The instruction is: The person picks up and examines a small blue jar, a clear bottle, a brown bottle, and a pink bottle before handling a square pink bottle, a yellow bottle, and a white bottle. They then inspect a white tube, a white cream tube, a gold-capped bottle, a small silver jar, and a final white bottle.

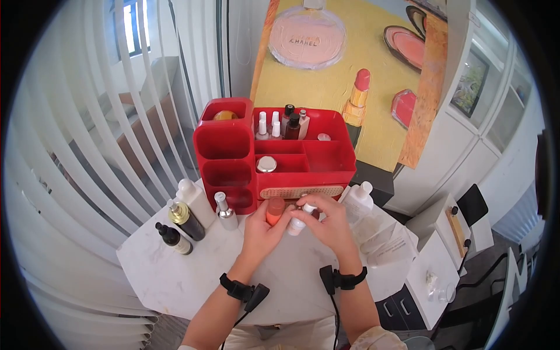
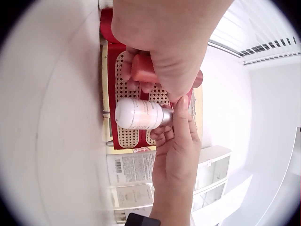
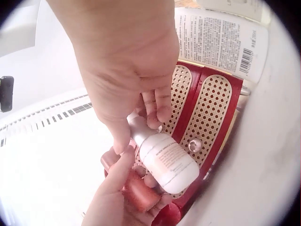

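Observation:
In the head view my left hand [image 1: 261, 230] grips a small orange-red bottle [image 1: 274, 213] over the front of the tabletop. Close beside it, my right hand [image 1: 333, 228] pinches a white bottle [image 1: 296, 226] by its silver neck. This white bottle [image 3: 169, 162] has a pale pink label and tilts with its base toward the camera in the right wrist view. The left thumb reaches right up to the right thumb at the neck. From the left wrist view, the orange-red bottle [image 2: 143, 68] lies within the curled left fingers, partly hidden by the palm.
Behind the hands stands a red organizer [image 1: 332, 160] with woven drawer fronts and several small bottles. At left are a black dropper bottle [image 1: 174, 238], a gold-necked dark bottle [image 1: 186, 220] and a silver-capped bottle [image 1: 225, 213]. A white bottle [image 1: 359, 198] stands at right.

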Demonstrator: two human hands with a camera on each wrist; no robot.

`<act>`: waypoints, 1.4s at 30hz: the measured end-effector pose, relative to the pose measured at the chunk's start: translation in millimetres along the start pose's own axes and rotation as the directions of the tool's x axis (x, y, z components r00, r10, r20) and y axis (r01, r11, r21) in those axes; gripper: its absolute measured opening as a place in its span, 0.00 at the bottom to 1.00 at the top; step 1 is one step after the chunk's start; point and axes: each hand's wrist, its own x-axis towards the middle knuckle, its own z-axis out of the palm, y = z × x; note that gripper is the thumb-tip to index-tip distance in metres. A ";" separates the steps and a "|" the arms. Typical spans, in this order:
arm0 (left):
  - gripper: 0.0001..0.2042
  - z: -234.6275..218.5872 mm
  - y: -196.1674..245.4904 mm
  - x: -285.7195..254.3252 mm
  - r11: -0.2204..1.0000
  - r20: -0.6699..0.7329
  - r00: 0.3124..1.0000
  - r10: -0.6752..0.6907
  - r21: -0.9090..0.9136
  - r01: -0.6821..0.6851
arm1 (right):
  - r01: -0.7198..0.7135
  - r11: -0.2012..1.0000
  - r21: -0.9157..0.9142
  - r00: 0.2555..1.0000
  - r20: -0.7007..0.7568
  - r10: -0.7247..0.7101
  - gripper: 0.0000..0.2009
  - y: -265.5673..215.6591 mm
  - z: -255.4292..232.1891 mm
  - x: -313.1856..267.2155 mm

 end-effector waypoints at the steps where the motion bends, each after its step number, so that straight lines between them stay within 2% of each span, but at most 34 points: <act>1: 0.14 -0.8 1.9 -0.8 0.999 -0.003 1.000 0.014 0.041 -0.014 | 0.016 1.000 -0.016 1.000 0.003 -0.016 0.12 0.4 -0.3 -0.6; 6: 0.19 -5.4 -4.5 -1.4 0.948 0.059 0.986 0.159 0.270 -0.169 | 0.026 0.998 -0.055 0.999 0.033 -0.024 0.15 5.9 -0.6 -1.6; 10: 0.20 -8.8 -6.5 0.4 0.845 0.088 0.968 0.235 0.474 -0.248 | -0.001 0.997 -0.076 0.997 0.075 0.006 0.15 10.6 -3.3 -3.4; 13: 0.19 -9.1 1.3 -1.3 0.924 0.034 0.995 0.089 0.370 -0.095 | -0.033 0.995 -0.098 0.993 0.114 0.044 0.15 7.3 -5.7 -4.3; 19: 0.20 -13.1 2.9 -2.7 0.866 0.045 0.998 0.047 0.497 -0.063 | -0.035 0.992 -0.124 0.988 0.142 0.053 0.15 9.8 -4.0 -5.4; 22: 0.20 -14.5 8.8 -2.4 0.870 0.046 0.999 -0.022 0.493 -0.004 | -0.028 0.993 -0.116 0.988 0.148 0.045 0.15 12.3 -3.7 -5.1; 25: 0.20 -14.5 7.2 -2.0 0.861 0.034 0.999 -0.010 0.509 -0.009 | -0.038 0.992 -0.117 0.986 0.154 0.056 0.16 10.6 -4.2 -4.9; 28: 0.20 -16.3 7.4 -0.4 0.870 0.059 0.997 -0.046 0.493 0.011 | -0.070 0.991 -0.114 0.982 0.165 0.089 0.17 7.9 -5.3 -5.3; 31: 0.21 -16.1 5.3 -0.5 0.865 0.010 0.994 0.108 0.493 -0.099 | -0.100 0.991 -0.084 0.978 0.176 0.114 0.18 9.6 -4.8 -6.9; 34: 0.22 -19.9 13.7 1.3 0.876 -0.010 0.983 0.183 0.456 -0.158 | -0.178 0.983 -0.040 0.960 0.214 0.182 0.17 13.3 -6.6 -8.1; 37: 0.18 -24.4 22.7 4.1 0.873 -0.017 0.957 0.290 0.416 -0.257 | -0.211 0.977 0.002 0.948 0.244 0.204 0.17 13.2 -9.2 -6.0; 40: 0.12 -26.5 27.6 3.3 0.979 -0.078 0.993 0.084 0.191 -0.068 | -0.240 0.971 0.002 0.937 0.264 0.230 0.17 14.3 -10.3 -7.6; 42: 0.09 -28.1 22.7 2.7 0.991 -0.144 0.982 0.124 0.075 -0.114 | -0.260 0.965 -0.013 0.927 0.276 0.254 0.16 13.4 -10.5 -7.3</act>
